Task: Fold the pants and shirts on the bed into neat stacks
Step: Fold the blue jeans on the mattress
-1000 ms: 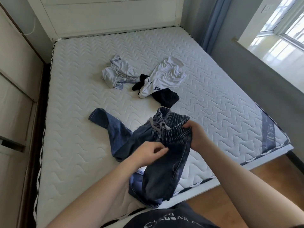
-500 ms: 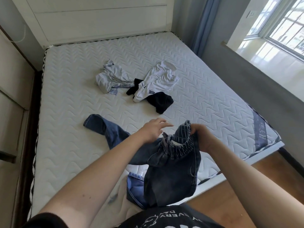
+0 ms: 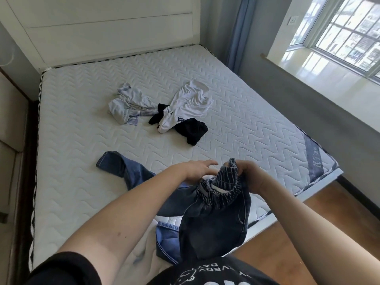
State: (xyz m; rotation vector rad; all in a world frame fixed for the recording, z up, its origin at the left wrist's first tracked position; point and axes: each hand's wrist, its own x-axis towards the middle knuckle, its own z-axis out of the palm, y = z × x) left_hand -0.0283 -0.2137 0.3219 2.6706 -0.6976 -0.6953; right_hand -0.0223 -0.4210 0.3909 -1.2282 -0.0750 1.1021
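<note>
Dark blue jeans (image 3: 216, 221) with an elastic waistband hang over the near edge of the bed (image 3: 82, 161). My right hand (image 3: 249, 173) grips the bunched waistband and holds it up. My left hand (image 3: 200, 169) hovers just left of the waistband with its fingers stretched out and nothing in them. One jeans leg (image 3: 121, 169) trails left across the mattress. Farther back lie a crumpled light grey garment (image 3: 129, 104), a white garment with dark lettering (image 3: 185, 105) and a black garment (image 3: 192, 130) partly under it.
A white headboard (image 3: 115, 27) closes the far end. Cabinets (image 3: 10, 130) stand along the left side. On the right are a grey wall, a blue curtain (image 3: 238, 33) and a window sill (image 3: 329, 79). Wooden floor (image 3: 308, 212) shows beyond the near right corner.
My left hand let go of the jeans, rose and reached forward beside the waistband with open fingers. My right hand kept its grip and lifted the waistband slightly.
</note>
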